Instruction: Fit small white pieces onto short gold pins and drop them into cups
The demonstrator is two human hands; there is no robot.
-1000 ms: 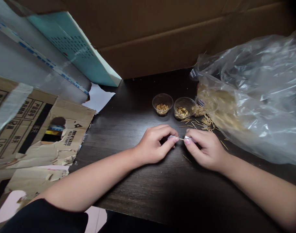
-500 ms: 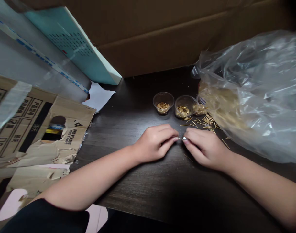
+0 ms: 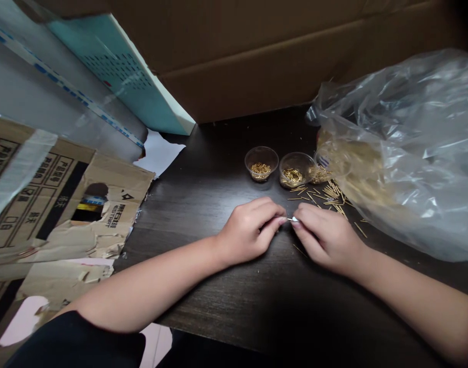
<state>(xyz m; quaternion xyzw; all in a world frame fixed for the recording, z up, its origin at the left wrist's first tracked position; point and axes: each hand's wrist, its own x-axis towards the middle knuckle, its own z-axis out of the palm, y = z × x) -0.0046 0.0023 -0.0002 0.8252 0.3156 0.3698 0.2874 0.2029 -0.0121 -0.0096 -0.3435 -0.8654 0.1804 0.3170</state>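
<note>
My left hand (image 3: 254, 227) pinches one end of a thin brass-coloured pin (image 3: 289, 219) between thumb and forefinger. Opposite it, my right hand (image 3: 329, 236) is closed on a small white piece (image 3: 294, 219) at the pin's other end. The fingertips of both hands are close together but apart, just above the dark table. Past the right hand lie several loose brass pins (image 3: 333, 193). One clear cup (image 3: 261, 162) holds tiny brass parts, and a second clear cup (image 3: 295, 169) beside it holds short brass pieces.
A large clear plastic bag (image 3: 414, 163) with golden contents covers the right of the dark wooden table (image 3: 203, 301). Torn cardboard (image 3: 130, 199) stands at the left edge. A big brown box (image 3: 257, 61) and a teal panel (image 3: 122, 66) rise at the back.
The whole view has shifted slightly, so everything appears a little further right. Both hands keep their pinch on the pin and the white piece, almost unmoved.
</note>
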